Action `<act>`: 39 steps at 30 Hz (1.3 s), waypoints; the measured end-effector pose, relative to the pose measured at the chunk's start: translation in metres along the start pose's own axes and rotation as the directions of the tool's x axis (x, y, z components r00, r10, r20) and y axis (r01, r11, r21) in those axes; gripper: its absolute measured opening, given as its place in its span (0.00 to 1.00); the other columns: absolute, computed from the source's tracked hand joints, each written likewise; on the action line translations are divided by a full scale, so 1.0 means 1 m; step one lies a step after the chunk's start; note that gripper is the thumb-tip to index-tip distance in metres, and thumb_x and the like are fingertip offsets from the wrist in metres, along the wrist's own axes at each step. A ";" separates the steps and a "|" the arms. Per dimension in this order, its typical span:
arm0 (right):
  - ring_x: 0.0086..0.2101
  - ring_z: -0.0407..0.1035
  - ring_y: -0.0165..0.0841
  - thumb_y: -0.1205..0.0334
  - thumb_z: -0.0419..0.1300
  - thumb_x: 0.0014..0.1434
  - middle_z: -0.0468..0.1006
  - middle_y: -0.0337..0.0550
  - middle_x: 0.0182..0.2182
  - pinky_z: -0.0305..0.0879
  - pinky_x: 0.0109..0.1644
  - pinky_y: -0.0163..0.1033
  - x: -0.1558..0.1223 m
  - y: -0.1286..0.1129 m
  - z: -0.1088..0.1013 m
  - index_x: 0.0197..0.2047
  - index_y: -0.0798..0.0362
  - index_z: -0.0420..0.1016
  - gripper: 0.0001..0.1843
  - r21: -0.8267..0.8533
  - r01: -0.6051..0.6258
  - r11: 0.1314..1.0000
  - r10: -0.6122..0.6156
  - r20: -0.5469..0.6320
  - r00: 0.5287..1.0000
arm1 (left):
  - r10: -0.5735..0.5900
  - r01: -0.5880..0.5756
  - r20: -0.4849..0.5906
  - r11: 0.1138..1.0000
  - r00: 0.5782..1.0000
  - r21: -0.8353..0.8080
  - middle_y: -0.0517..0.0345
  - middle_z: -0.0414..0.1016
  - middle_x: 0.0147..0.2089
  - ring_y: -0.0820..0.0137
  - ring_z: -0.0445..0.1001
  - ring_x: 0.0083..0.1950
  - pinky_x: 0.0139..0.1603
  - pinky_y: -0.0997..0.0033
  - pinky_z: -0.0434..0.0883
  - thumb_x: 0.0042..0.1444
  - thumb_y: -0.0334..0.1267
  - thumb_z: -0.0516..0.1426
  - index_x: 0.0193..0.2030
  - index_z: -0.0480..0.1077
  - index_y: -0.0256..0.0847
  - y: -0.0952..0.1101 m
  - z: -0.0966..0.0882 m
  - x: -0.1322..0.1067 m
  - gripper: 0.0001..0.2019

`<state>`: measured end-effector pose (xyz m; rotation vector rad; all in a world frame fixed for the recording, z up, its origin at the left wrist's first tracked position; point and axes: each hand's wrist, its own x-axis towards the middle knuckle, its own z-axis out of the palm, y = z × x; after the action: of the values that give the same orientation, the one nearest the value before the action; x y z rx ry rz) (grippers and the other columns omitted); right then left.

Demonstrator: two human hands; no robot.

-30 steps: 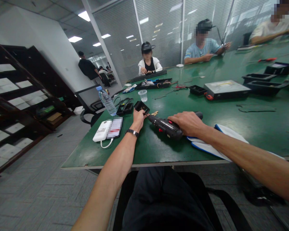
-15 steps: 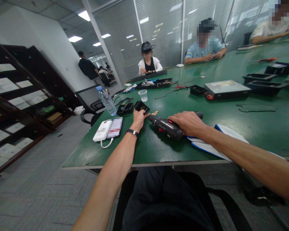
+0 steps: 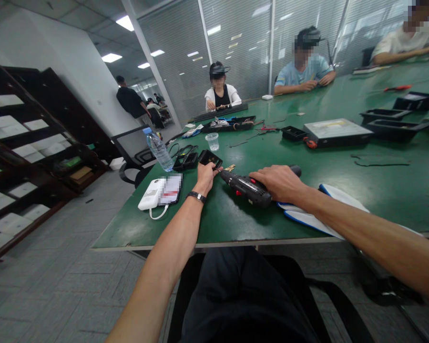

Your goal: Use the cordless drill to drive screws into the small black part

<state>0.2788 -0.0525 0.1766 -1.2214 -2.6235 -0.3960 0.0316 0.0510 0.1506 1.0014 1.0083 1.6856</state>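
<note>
My right hand (image 3: 280, 183) is wrapped round the grip of a black power screwdriver (image 3: 248, 188) with red buttons, which lies level and points left. Its front end comes close to the fingers of my left hand (image 3: 206, 176). That hand is closed on a small black box-like part (image 3: 210, 159), partly hidden by the fingers. A small gold-coloured metal piece (image 3: 229, 167) shows just beyond the screwdriver's nose; whether my fingers touch it I cannot tell. The screwdriver's tip is too small to make out. Beneath my right forearm lie white gloves with blue edging (image 3: 311, 214).
On the green table (image 3: 143, 233) at left are a phone with a white power bank (image 3: 152, 194), a water bottle (image 3: 159, 150) and a black box (image 3: 186, 161). A plastic cup (image 3: 212, 142) stands ahead. A metal-topped drive (image 3: 336, 132) and black trays (image 3: 393, 128) are to the right. Several people sit opposite.
The black part in my left hand has tilted very slightly. Both hands and the power screwdriver stay almost in the same place.
</note>
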 end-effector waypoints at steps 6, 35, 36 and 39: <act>0.37 0.72 0.40 0.61 0.58 0.56 0.80 0.47 0.39 0.51 0.37 0.40 0.000 0.000 0.001 0.53 0.49 0.71 0.20 0.001 -0.001 1.000 0.001 0.005 1.000 | -0.002 0.002 -0.003 1.000 1.000 -0.003 0.56 0.71 0.37 0.69 0.74 0.38 0.42 0.57 0.80 0.42 0.21 0.55 0.38 0.66 0.38 0.000 0.000 0.001 0.15; 0.37 0.72 0.41 0.61 0.57 0.57 0.80 0.47 0.38 0.51 0.37 0.40 0.000 0.000 0.000 0.53 0.49 0.71 0.20 0.000 -0.004 1.000 0.004 0.005 1.000 | -0.021 0.021 -0.005 1.000 1.000 0.021 0.56 0.71 0.37 0.69 0.74 0.36 0.39 0.61 0.78 0.40 0.23 0.55 0.38 0.66 0.39 -0.002 -0.001 0.003 0.16; 0.37 0.72 0.41 0.60 0.57 0.57 0.80 0.46 0.38 0.51 0.37 0.40 0.000 0.000 -0.001 0.53 0.49 0.71 0.19 0.003 0.001 1.000 -0.001 0.002 1.000 | -0.020 0.020 -0.009 0.999 1.000 0.027 0.57 0.70 0.37 0.70 0.73 0.36 0.38 0.63 0.78 0.40 0.23 0.55 0.39 0.66 0.39 -0.003 -0.001 0.004 0.16; 0.38 0.73 0.41 0.60 0.57 0.57 0.80 0.47 0.38 0.52 0.37 0.40 0.000 -0.001 -0.001 0.53 0.49 0.71 0.19 0.011 0.005 1.000 -0.005 0.004 1.000 | -0.007 0.008 -0.017 0.998 1.000 0.058 0.58 0.70 0.37 0.71 0.73 0.35 0.33 0.69 0.75 0.40 0.24 0.55 0.40 0.65 0.41 -0.004 -0.001 0.004 0.18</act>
<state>0.2785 -0.0534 0.1778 -1.2137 -2.6288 -0.3806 0.0309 0.0556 0.1477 1.0216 1.0759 1.6693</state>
